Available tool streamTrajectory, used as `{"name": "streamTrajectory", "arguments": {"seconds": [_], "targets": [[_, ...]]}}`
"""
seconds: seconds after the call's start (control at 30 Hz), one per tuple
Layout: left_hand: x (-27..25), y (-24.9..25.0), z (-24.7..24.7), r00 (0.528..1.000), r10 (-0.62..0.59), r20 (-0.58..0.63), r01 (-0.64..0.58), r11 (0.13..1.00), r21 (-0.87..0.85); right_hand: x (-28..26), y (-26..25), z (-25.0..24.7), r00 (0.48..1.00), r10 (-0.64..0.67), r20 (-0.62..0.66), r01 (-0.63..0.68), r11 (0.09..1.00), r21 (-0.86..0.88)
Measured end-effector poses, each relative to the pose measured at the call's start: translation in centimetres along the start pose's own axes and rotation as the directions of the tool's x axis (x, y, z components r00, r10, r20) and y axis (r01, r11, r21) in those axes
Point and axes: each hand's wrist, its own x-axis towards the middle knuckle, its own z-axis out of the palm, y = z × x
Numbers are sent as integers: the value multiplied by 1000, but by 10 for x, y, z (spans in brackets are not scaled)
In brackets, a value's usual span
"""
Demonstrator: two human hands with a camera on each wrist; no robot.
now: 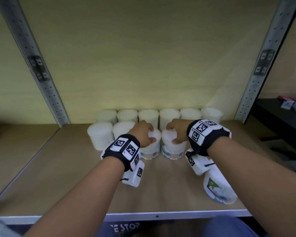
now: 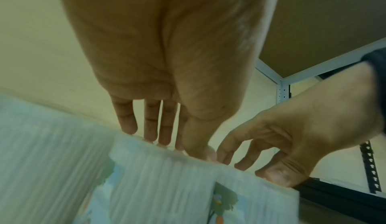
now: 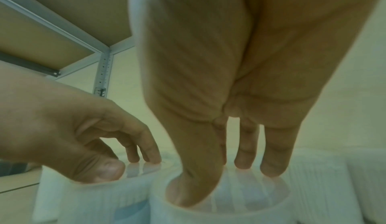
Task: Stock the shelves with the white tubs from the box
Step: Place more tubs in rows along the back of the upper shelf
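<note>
Head view, brown shelf board (image 1: 61, 168), grey perforated uprights (image 1: 256, 93), cream wall (image 1: 143, 57)

Two tubs carry readable print: the tub under the left hand (image 1: 143, 135) reads "COTTON BUDS" on its lower label (image 1: 149, 155), and the tub under the right hand (image 1: 177, 133) reads the same (image 1: 174, 155). Below both forearms, a dark surface (image 1: 125, 228) shows white letters "E STOP", cut off.
</note>
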Motion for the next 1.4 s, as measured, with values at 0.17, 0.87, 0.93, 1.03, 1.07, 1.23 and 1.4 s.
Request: {"name": "streamTrajectory", "arguments": {"seconds": [0.17, 0.87, 0.93, 1.03, 1.07, 1.23, 1.4], "targets": [[-36, 4, 3, 1000, 6, -10, -6, 1000, 7, -29, -15, 3, 999, -24, 35, 24, 1000, 7], [-133, 34, 21, 1000, 8, -9, -9, 999, -36, -131, -22, 40, 995, -97, 30, 96, 995, 30], [-134, 37, 22, 1000, 3, 4, -3, 999, -36, -135, -19, 40, 995, -100, 28, 99, 994, 53], [-136, 40, 24, 1000, 4, -3, -4, 999, -34, -140, -16, 40, 994, -103, 23, 101, 992, 79], [-136, 42, 24, 1000, 8, -11, -8, 1000, -28, -141, -15, 41, 994, -103, 22, 101, 991, 85], [-137, 46, 25, 1000, 15, -23, -16, 999, -31, -142, -11, 42, 995, -96, 19, 93, 989, 113], [-137, 45, 26, 1000, -2, -18, 1, 999, -41, -141, -11, 39, 996, -83, 32, 78, 987, 138]]}}
